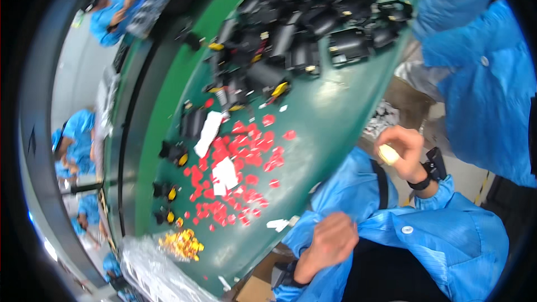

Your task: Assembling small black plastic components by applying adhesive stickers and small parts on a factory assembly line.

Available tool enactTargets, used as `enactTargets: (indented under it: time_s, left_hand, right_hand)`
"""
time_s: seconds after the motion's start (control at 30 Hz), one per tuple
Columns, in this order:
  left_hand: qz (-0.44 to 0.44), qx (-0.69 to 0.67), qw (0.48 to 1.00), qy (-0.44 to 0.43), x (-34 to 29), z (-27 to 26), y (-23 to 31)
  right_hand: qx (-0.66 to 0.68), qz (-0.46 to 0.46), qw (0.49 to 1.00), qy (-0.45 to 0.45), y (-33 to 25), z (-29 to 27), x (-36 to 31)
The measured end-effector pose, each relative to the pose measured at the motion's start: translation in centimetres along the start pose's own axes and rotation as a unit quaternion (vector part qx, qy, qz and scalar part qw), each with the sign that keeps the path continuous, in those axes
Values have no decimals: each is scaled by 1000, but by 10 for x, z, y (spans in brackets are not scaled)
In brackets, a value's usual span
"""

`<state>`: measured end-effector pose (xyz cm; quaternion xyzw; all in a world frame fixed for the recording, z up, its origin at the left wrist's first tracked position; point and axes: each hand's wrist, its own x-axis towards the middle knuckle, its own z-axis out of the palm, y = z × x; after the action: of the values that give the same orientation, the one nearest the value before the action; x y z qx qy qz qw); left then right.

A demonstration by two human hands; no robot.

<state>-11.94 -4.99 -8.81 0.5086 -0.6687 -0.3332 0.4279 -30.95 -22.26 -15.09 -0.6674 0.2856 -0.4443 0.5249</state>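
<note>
head: left fisheye | worn on head | faces down | hands near, table beyond

A green counter is carrying many things. At the far end, black plastic parts are lying in one big heap. In the middle, red pieces are lying scattered, and white papers are resting among them. At the near left, orange-yellow pieces are lying beside a clear plastic bag.
</note>
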Motion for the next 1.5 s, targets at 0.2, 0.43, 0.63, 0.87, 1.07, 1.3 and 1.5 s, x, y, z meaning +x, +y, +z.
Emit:
enactTargets:
  time_s: [0.2, 0.43, 0.63, 0.87, 1.07, 1.3, 1.5]
  left_hand:
    - [-144, 308, 924, 177, -16, -113, 38]
    - [-393, 443, 794, 136, 32, -166, -25]
    - [-330, 414, 832, 167, 14, -172, -40]
    - [-328, 442, 807, 215, 8, -171, -33]
    - [-326, 374, 847, 190, 1, -176, -40]
    - [-324, 195, 880, 288, -8, -189, -20]
    - [-255, 216, 876, 347, -9, -175, -34]
  right_hand:
    - [-110, -279, 912, -281, -89, 91, 118]
    - [-375, -385, 730, -422, -86, 212, 203]
    - [-388, -458, 665, -443, -68, 238, 216]
    - [-320, -364, 810, -330, -77, 212, 218]
    - [-169, -210, 916, -297, -95, 155, 196]
    - [-29, -44, 957, -284, -94, 138, 169]
    - [-102, -135, 900, -402, -101, 170, 160]
